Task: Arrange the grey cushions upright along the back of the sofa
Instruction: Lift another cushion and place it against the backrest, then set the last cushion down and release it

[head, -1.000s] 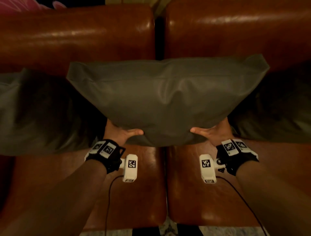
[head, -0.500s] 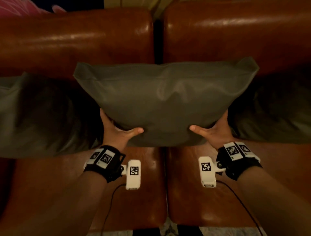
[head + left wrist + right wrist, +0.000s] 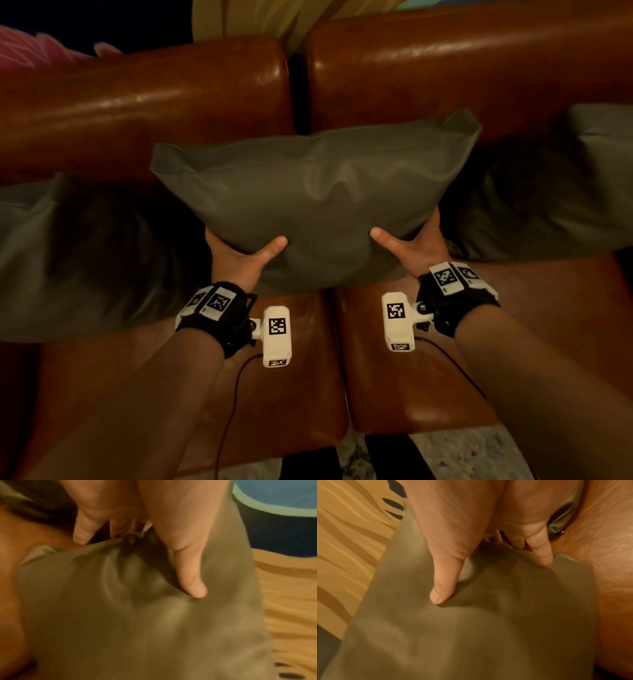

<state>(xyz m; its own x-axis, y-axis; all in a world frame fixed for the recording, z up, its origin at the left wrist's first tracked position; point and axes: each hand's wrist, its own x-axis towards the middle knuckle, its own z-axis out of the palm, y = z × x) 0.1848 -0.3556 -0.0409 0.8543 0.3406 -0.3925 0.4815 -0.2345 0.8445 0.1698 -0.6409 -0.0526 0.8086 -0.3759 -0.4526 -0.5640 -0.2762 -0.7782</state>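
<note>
The right hand (image 3: 488,527) reaches down from the top of the view and grips a grey cushion (image 3: 471,635) by its edge. The thumb presses into the near face of the cushion, denting the smooth fabric, while the fingers (image 3: 541,553) curl behind the edge on the far side. The cushion fills the space below the hand. To the thumb's side lies a tan surface with wavy brown and dark stripes (image 3: 347,545). To the fingers' side is glossy brown sofa leather (image 3: 607,547), touching the cushion.
</note>
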